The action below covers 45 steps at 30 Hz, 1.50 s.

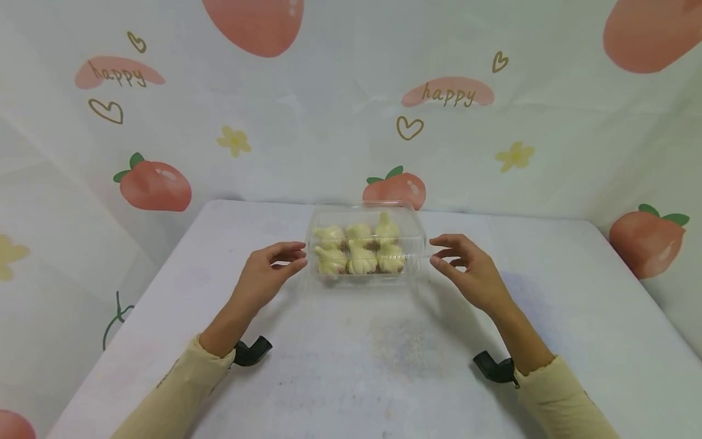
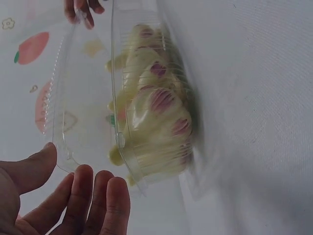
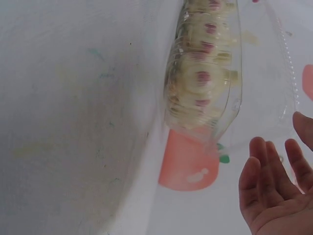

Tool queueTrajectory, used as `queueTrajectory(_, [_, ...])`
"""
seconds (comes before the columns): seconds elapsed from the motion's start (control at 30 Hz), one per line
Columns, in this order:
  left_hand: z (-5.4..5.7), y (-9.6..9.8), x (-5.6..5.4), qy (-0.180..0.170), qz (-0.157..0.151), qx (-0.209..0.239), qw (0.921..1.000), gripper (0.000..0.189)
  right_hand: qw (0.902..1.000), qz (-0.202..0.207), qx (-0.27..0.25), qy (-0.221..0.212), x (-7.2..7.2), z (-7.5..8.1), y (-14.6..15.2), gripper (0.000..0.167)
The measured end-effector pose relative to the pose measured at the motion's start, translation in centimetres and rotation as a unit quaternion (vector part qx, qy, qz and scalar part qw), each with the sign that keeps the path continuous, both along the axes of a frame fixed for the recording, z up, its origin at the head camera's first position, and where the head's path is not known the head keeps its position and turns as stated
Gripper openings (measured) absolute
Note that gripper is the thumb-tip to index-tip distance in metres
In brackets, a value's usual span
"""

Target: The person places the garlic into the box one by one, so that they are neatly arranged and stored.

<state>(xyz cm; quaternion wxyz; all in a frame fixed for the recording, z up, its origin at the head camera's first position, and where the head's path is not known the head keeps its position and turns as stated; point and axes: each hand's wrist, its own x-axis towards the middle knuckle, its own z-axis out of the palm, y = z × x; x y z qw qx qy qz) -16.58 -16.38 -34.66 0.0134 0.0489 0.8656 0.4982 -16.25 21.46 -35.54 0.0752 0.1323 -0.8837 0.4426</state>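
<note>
A clear plastic clamshell box holds several garlic bulbs in two rows, pale with purple patches. Its lid is tilted up from the base. At the box's left side, my left hand has its thumb and fingers spread apart around a lid corner, with the thumb tip by the edge. The right hand is at the opposite side, fingers relaxed and apart, close to the other lid corner. Whether the fingertips touch the plastic is hard to tell.
The box rests on a white-covered table, near its back edge. Behind it hangs a white backdrop printed with peaches, hearts and flowers. Black curved pieces stick out at both wrists.
</note>
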Motion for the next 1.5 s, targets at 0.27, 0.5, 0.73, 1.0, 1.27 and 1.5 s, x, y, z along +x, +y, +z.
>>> queueTrajectory(0.27, [-0.14,-0.2,0.08,-0.025,0.005,-0.018,0.9995,0.043,0.9997,0.01,-0.016,-0.016,0.0,-0.18,-0.23,0.037])
queueTrajectory(0.5, [-0.07,-0.22,0.03,-0.039,-0.002,-0.03,0.9988,0.046,0.9995,0.009,-0.014,-0.025,-0.09,-0.05,-0.3,0.038])
queueTrajectory(0.73, [0.16,-0.28,-0.16,-0.053,-0.006,-0.027,0.9982,0.048,0.9954,0.028,-0.04,-0.083,-0.41,0.26,0.1,0.04])
queueTrajectory(1.0, [-0.09,-0.31,-0.07,-0.07,-0.006,-0.013,0.9974,0.047,0.9917,0.037,-0.057,-0.109,-0.36,-0.39,0.43,0.04])
queueTrajectory(1.27, [-0.44,-0.39,-0.21,-0.071,-0.005,-0.015,0.9973,0.045,0.9908,0.038,-0.063,-0.113,-0.31,-0.44,0.34,0.039])
queueTrajectory(1.5, [-0.69,-0.25,-0.32,-0.072,-0.004,-0.006,0.9974,0.043,0.9903,0.036,-0.056,-0.122,-0.35,-0.4,0.16,0.04])
